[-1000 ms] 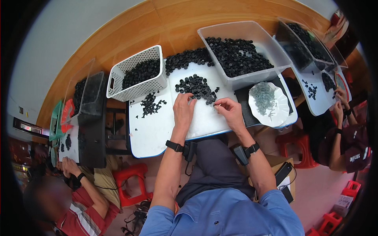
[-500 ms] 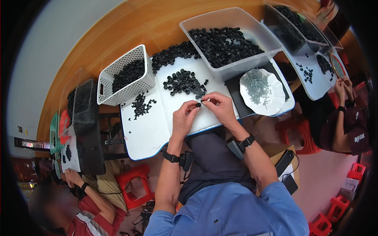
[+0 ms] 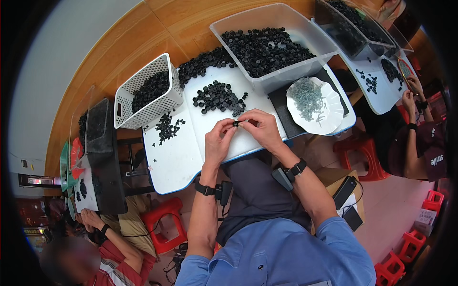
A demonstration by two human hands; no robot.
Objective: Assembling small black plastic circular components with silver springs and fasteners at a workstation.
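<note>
Above the table's near edge, my left hand [image 3: 217,144] and my right hand [image 3: 262,129] meet fingertip to fingertip. Pinched between them is a small black round part [image 3: 235,123], mostly covered by the fingers. My left thumb and forefinger close on its left side, and my right thumb and fingers press at its right. Whether a second tiny piece is in the right fingertips is hidden. Just beyond lies a loose pile of black round caps [image 3: 218,98]. A heap of smaller black pieces [image 3: 167,128] is to the left of my hands.
A white perforated basket [image 3: 125,108] and a large clear bin [image 3: 281,82] hold black parts. At right, a white scalloped plate [image 3: 337,114] carries thin greyish-clear pieces on a black board [image 3: 282,114]. Other people sit at tables on both sides, near red stools [image 3: 164,224].
My fingertips have come closer together around the black round part, the right ones now pressing against it. The view has shifted slightly.
</note>
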